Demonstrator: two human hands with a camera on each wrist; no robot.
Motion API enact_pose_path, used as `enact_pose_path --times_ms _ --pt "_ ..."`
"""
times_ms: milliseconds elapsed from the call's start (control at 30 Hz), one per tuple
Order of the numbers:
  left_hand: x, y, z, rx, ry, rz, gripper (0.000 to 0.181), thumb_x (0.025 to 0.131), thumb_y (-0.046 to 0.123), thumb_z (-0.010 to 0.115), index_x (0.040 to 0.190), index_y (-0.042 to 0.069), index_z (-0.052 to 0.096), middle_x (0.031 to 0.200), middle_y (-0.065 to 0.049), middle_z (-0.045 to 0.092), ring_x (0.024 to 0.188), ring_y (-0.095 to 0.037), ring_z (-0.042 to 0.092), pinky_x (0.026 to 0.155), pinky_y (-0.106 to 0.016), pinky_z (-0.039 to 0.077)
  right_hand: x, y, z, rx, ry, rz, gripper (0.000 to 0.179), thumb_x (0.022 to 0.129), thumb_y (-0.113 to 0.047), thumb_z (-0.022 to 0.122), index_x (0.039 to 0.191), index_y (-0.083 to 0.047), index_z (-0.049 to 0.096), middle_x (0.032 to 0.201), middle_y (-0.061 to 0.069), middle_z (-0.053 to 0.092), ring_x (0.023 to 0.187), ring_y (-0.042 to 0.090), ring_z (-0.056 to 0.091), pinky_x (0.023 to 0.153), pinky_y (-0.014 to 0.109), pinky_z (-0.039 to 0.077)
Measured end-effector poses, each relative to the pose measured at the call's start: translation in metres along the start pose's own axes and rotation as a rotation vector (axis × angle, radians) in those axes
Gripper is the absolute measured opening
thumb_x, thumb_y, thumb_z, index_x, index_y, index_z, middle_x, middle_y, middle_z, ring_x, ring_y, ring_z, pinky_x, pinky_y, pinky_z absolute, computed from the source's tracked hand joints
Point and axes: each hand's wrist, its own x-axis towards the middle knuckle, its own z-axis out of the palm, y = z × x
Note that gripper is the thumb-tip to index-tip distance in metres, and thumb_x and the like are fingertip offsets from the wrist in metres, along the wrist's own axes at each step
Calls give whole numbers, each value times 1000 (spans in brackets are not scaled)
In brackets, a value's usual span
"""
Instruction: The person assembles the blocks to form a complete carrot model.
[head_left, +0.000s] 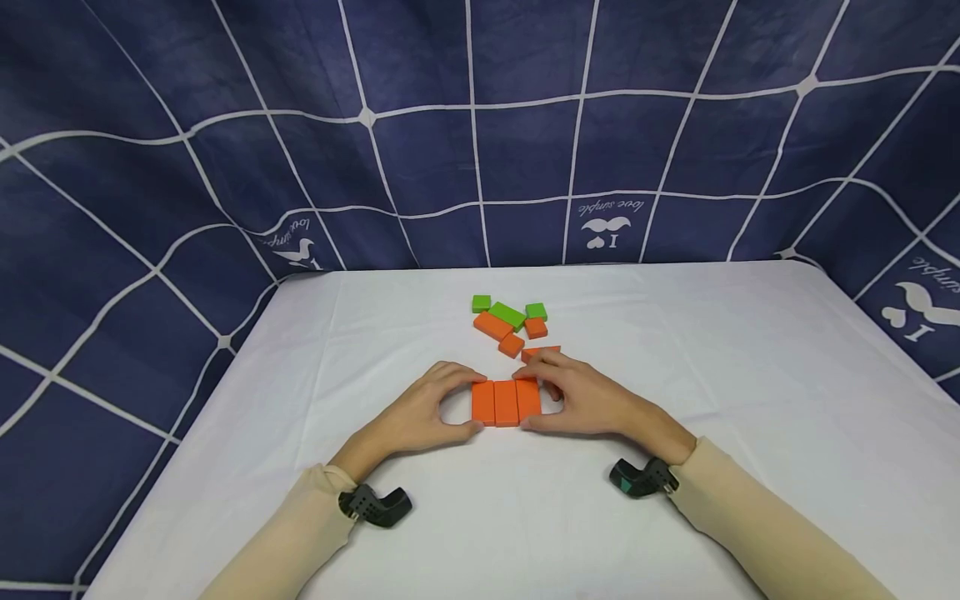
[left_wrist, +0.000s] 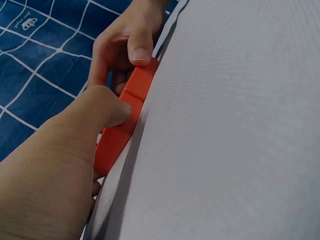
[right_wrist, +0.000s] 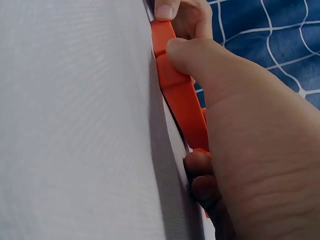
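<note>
Three orange rectangular blocks stand side by side in a row on the white cloth, with the middle block point(head_left: 506, 403) between the other two. My left hand point(head_left: 427, 408) pinches the left orange block point(head_left: 483, 405), thumb at its near edge and index finger at its far edge. On the other end, my right hand point(head_left: 585, 392) holds the right orange block point(head_left: 528, 400) between thumb and fingers. Both wrist views show the thumbs against the near faces of the orange row point(left_wrist: 112, 147). Behind my right fingers lies another orange piece point(head_left: 532, 354), partly hidden.
Beyond the hands lie loose blocks: a long green one point(head_left: 507, 316), two small green ones point(head_left: 482, 303), a long orange one point(head_left: 492, 326) and two small orange ones point(head_left: 512, 344). A dark blue checked curtain point(head_left: 420, 167) borders the white table point(head_left: 675, 333).
</note>
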Motion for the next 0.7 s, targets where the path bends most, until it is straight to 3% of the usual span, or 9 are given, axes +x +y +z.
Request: enact_pose_path --times_ms 167,400,700 --pt "1 1 -1 -10 -8 -10 58 84 37 80 137 24 63 136 9 60 130 -11 50 113 -43 45 0 -1 1 -5 -8 15 55 85 -53 80 131 -26 67 126 -11 58 91 7 53 79 27 49" --pt "1 2 -1 -6 -5 -11 58 84 37 80 137 24 63 135 8 60 131 -11 49 114 -43 44 0 -1 2 -18 -26 22 58 87 -55 77 135 -25 65 134 -7 61 117 13 60 103 40 53" --pt "0 2 -1 -6 0 -9 58 84 36 80 137 23 63 135 8 60 129 -12 50 112 -45 45 0 -2 3 -26 -26 37 58 87 -53 77 136 -24 65 137 -4 62 124 18 61 107 44 51"
